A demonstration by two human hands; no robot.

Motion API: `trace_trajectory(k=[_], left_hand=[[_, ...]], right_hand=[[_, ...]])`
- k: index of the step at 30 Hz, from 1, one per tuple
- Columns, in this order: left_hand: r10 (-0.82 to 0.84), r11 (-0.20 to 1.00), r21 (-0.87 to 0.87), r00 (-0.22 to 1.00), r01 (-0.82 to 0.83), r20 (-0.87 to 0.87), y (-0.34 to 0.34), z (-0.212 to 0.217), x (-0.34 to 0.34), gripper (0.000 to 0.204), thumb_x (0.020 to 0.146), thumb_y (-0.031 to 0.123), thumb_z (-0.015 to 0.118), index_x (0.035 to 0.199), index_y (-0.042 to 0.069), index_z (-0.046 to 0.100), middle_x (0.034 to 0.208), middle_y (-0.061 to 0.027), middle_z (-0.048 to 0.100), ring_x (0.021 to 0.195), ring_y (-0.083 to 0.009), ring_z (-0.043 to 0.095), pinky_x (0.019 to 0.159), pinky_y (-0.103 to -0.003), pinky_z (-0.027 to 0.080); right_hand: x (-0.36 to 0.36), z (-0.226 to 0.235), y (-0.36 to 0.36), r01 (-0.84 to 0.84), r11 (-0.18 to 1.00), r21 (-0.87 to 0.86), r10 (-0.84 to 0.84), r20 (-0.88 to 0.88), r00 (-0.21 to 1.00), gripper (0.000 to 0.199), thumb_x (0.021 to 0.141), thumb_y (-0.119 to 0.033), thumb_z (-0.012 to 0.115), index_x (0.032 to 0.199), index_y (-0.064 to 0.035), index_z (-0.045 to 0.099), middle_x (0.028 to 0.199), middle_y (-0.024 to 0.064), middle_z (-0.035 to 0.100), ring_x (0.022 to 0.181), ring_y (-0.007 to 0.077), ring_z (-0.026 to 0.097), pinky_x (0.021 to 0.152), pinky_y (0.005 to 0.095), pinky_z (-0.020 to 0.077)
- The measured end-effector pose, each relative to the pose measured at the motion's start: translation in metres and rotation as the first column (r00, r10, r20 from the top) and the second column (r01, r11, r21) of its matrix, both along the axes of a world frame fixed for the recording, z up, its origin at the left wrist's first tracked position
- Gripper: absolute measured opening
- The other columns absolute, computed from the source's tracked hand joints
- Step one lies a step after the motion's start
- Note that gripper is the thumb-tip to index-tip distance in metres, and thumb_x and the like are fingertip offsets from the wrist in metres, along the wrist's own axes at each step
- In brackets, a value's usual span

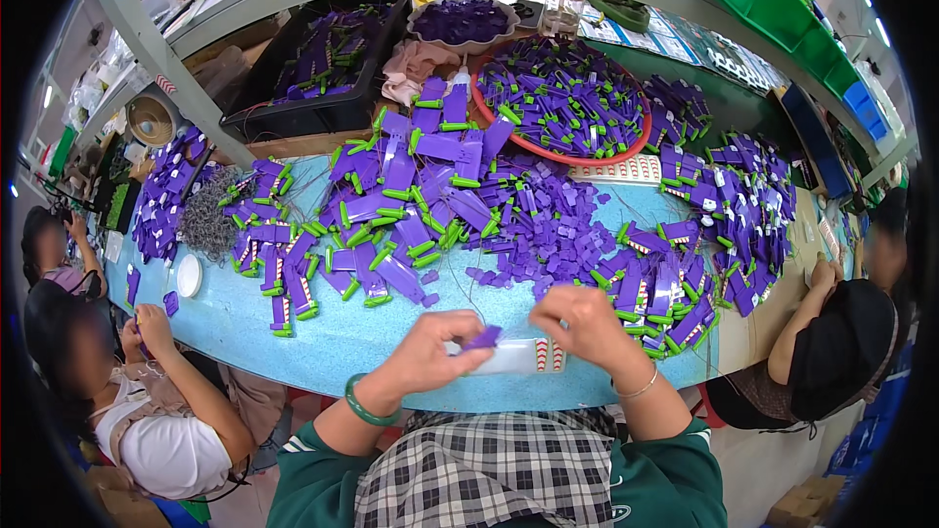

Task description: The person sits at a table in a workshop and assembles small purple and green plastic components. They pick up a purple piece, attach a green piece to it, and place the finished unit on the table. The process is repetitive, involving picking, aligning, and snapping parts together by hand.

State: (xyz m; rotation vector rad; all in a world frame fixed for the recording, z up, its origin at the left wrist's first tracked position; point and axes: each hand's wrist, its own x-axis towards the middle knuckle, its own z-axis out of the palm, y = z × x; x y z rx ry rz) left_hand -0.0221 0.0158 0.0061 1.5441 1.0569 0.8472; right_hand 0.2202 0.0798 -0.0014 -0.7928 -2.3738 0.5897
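My left hand (430, 350) pinches a small purple plastic piece (483, 338) between thumb and fingers. Just to its right, my right hand (584, 325) is closed with its fingertips pressed together; whatever they hold, if anything, is too small to make out. Below both hands lies a pale sticker strip (516, 359) with red-and-white striped stickers at its right end. A heap of small loose purple pieces (553, 225) spreads beyond my hands. Beside it, to the left, are larger purple parts with green ends (401, 171).
An orange-rimmed basket (649, 127) full of purple-and-green parts stands behind the heap, near a black crate (303, 119). More stickered purple parts (734, 205) pile up at right. Grey shelf posts (166, 64) frame the blue table (235, 308). Other people work at both sides.
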Motion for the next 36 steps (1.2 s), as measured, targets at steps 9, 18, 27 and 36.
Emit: trace_trajectory(k=[9,18,27,36], left_hand=[[0.494,0.773,-0.011,0.591,-0.634,0.638,0.007,0.015,-0.028,0.009,0.097,0.01,0.047,0.105,0.006,0.049,0.08,-0.007,0.06,0.073,-0.0167,0.059,0.07,-0.033,0.05],[0.433,0.899,-0.068,0.856,-0.432,0.284,0.001,-0.021,0.002,0.014,0.099,0.013,0.043,0.107,0.004,0.05,0.084,-0.0072,0.06,0.076,-0.0152,0.06,0.071,-0.031,0.05],[-0.012,0.995,0.095,0.987,0.027,-0.161,-0.005,-0.035,0.05,0.012,0.089,0.012,0.053,0.094,0.001,0.052,0.074,-0.0138,0.058,0.068,-0.0276,0.059,0.061,-0.036,0.045],[-0.048,0.99,0.121,0.984,0.069,-0.173,-0.007,-0.025,0.049,0.018,0.086,0.017,0.057,0.091,0.001,0.05,0.071,-0.0161,0.053,0.064,-0.0342,0.054,0.059,-0.041,0.04]], right_hand=[[0.001,-0.026,0.016,-0.093,0.925,0.367,-0.074,0.416,0.907,0.008,0.069,-0.012,0.059,0.076,-0.0084,0.062,0.08,0.0017,0.057,0.079,0.0194,0.054,0.066,0.0321,0.0472],[-0.002,-0.023,0.005,0.098,0.855,-0.51,-0.24,-0.219,0.946,0.012,0.079,0.001,0.065,0.09,-0.0007,0.068,0.074,0.0044,0.062,0.067,0.0153,0.06,0.06,0.0273,0.0502],[-0.014,-0.006,-0.037,0.076,0.829,-0.554,-0.309,-0.342,0.887,0.01,0.076,0.001,0.071,0.086,0.0003,0.068,0.077,0.004,0.061,0.06,0.0075,0.056,0.051,0.0203,0.0438],[-0.009,-0.011,-0.045,0.022,0.743,-0.669,-0.399,-0.416,0.817,0.014,0.074,0.0,0.074,0.081,-0.0011,0.063,0.073,0.0031,0.061,0.057,0.0063,0.053,0.048,0.0211,0.0413]])
